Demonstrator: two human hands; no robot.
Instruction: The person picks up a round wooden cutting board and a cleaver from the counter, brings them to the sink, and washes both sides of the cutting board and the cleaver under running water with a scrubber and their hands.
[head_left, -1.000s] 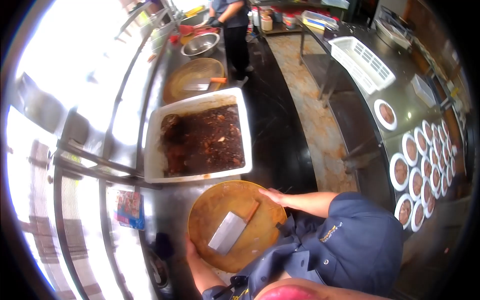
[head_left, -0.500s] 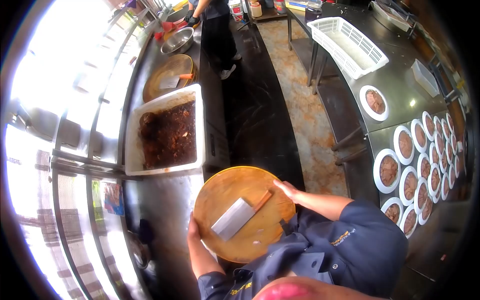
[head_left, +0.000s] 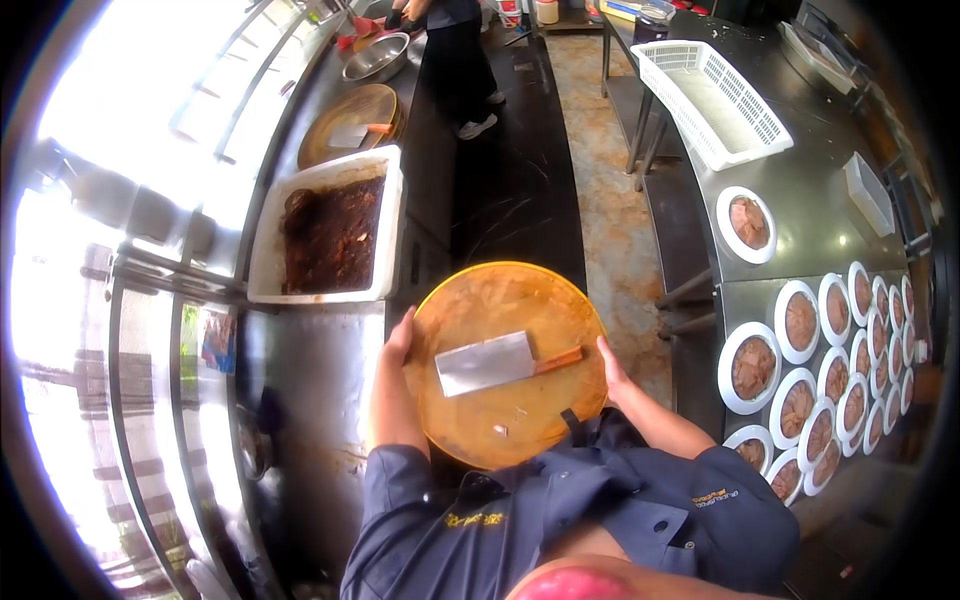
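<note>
Both my hands hold a large round wooden chopping board in front of my body. My left hand (head_left: 399, 340) grips its left edge, and my right hand (head_left: 612, 370) is on its right edge, with fingers partly hidden at the rim. On the board (head_left: 510, 425) lies a cleaver (head_left: 487, 364) with a wide metal blade pointing left and a wooden handle to the right. A small pale scrap rests below the blade. Neither hand touches the cleaver.
On the left counter (head_left: 320, 370) stand a white tub (head_left: 393, 225) of dark marinated food, another board with a cleaver (head_left: 348, 135) and a steel bowl (head_left: 377, 60). A co-worker (head_left: 455, 60) stands beyond. Right table: white basket (head_left: 712, 105), several plates of meat (head_left: 748, 222).
The board has moved right, off the left counter's edge and over the aisle side, with both my hands on it. The cleaver has turned with it to lie nearly level.
</note>
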